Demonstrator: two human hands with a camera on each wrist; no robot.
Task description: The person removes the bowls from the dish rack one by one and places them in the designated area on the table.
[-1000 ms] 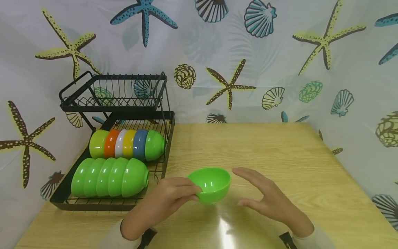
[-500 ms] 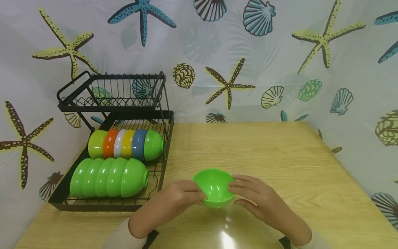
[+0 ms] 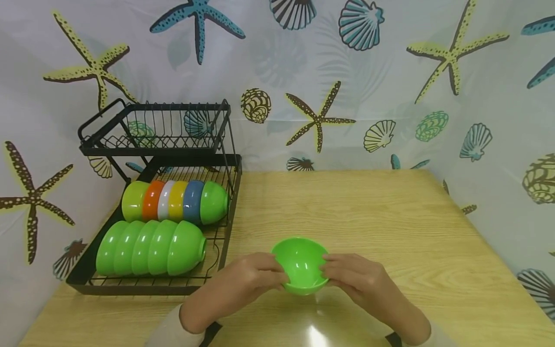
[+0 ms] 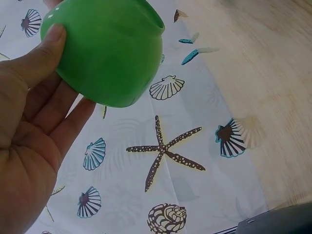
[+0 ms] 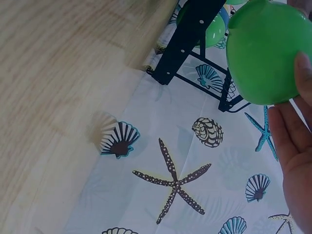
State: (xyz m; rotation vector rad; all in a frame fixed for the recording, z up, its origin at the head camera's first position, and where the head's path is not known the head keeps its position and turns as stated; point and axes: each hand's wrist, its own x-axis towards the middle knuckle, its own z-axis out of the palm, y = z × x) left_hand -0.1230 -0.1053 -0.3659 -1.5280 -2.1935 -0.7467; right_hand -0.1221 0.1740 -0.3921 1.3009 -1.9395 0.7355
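Note:
A single green bowl (image 3: 301, 264) is held between both hands above the table, its hollow tipped toward the head camera. My left hand (image 3: 249, 279) pinches its left rim, fingers inside and thumb outside. At the right rim my right hand (image 3: 362, 277) grips the same way, fingertips over the edge. In the left wrist view the thumb lies on the outer wall of the green bowl (image 4: 109, 53). The right wrist view likewise shows the thumb against the outside of the bowl (image 5: 268, 53).
To the left stands a black two-tier dish rack (image 3: 130, 290). On its lower tier several green bowls (image 3: 149, 248) nest in the front row. Behind them is a row of bowls in mixed colours (image 3: 173, 201). A patterned cloth (image 3: 277, 72) hangs behind the wooden table (image 3: 368, 207).
The bowl has shifted slightly right and nearer, and its hollow tilts more toward the head camera. My right hand has closed in from the right and taken hold of its rim.

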